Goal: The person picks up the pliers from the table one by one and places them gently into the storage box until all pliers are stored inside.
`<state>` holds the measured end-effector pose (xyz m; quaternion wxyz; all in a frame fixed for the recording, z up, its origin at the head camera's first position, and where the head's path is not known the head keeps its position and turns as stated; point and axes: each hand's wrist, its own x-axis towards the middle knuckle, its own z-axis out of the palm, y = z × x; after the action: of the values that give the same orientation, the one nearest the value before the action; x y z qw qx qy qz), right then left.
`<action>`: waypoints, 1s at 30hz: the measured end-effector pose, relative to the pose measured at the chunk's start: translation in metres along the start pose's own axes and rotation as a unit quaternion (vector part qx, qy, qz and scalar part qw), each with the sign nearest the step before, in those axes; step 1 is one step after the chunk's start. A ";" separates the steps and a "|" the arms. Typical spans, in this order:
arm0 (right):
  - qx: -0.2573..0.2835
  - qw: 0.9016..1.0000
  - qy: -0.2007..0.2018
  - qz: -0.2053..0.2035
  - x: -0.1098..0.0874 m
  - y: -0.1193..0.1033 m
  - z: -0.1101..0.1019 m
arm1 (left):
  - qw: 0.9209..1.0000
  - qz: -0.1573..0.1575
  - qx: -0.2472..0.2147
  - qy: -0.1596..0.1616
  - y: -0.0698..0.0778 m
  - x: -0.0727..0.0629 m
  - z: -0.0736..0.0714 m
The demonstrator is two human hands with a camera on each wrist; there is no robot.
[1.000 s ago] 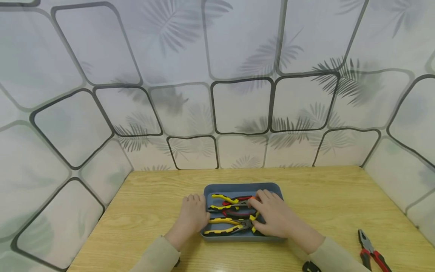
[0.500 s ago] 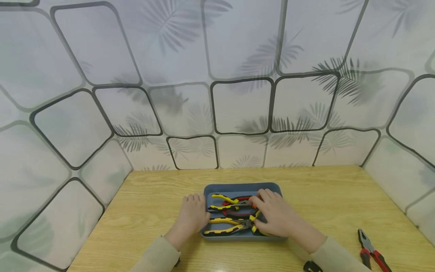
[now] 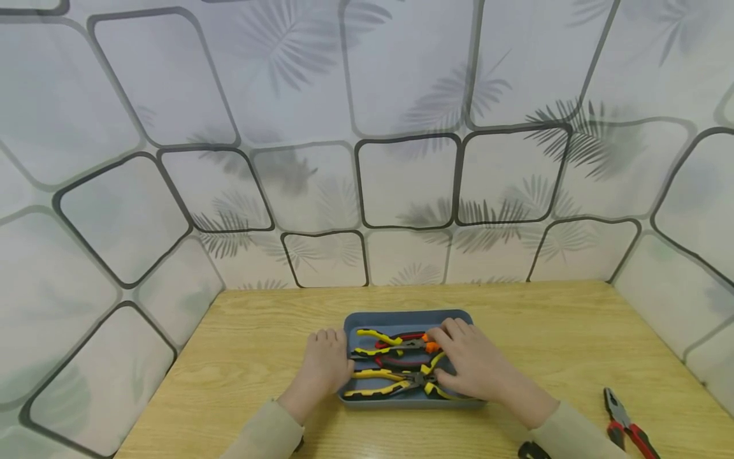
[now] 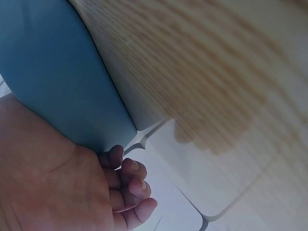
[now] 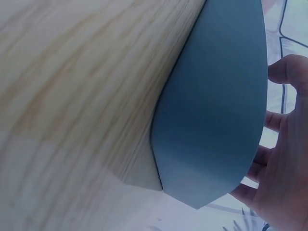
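Observation:
A blue-grey tray (image 3: 408, 317) holds several pliers. At its left wall my left hand (image 3: 327, 360) grips the rim, thumb over the edge; in the left wrist view its fingers curl loosely beside the wall. My right hand (image 3: 467, 357) hovers over the right end, fingers spread and slightly bent, thumb close to the yellow handles. Below it lie yellow-and-black pliers (image 3: 417, 378), crossed by another pair's yellow handles. Behind are long-nosed pliers with yellow handles (image 3: 378, 350), red-and-black handles (image 3: 395, 364) and an orange piece (image 3: 431, 344). The hand hides part of the right end.
Red-handled pliers (image 3: 619, 417) lie on the wooden table (image 3: 275, 319) at the right front. A dark object (image 3: 532, 450) shows by the right sleeve. Patterned panels (image 3: 407, 185) wall the table at the back and both sides.
My right hand has drawn slightly to the right, off the orange piece, so more of it shows. The left hand and the tray have stayed in place.

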<state>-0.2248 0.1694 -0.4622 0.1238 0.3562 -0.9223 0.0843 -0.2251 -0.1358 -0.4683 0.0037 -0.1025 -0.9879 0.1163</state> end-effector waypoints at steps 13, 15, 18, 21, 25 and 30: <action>-0.012 1.000 -0.005 0.018 -0.008 0.008 -0.004 | 1.000 0.001 0.004 0.004 0.001 -0.001 -0.002; -0.012 1.000 -0.009 0.021 -0.008 0.009 -0.005 | 1.000 0.001 0.005 0.002 0.001 -0.001 -0.002; -0.013 1.000 -0.011 0.026 -0.010 0.011 -0.007 | 1.000 0.001 0.005 0.001 0.001 -0.001 -0.003; -0.018 0.999 -0.007 0.029 -0.011 0.012 -0.008 | 1.000 0.001 0.006 0.002 0.001 -0.001 -0.005; -0.023 0.999 -0.005 0.032 -0.013 0.012 -0.009 | 1.000 0.001 0.006 0.001 0.001 -0.002 -0.006; -0.032 0.999 -0.004 0.034 -0.015 0.013 -0.011 | 1.000 0.000 0.002 -0.002 0.002 -0.003 -0.005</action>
<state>-0.2209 0.1914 -0.4574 0.1287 0.3212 -0.9364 0.0580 -0.2220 -0.1334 -0.4635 0.0020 -0.1022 -0.9877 0.1187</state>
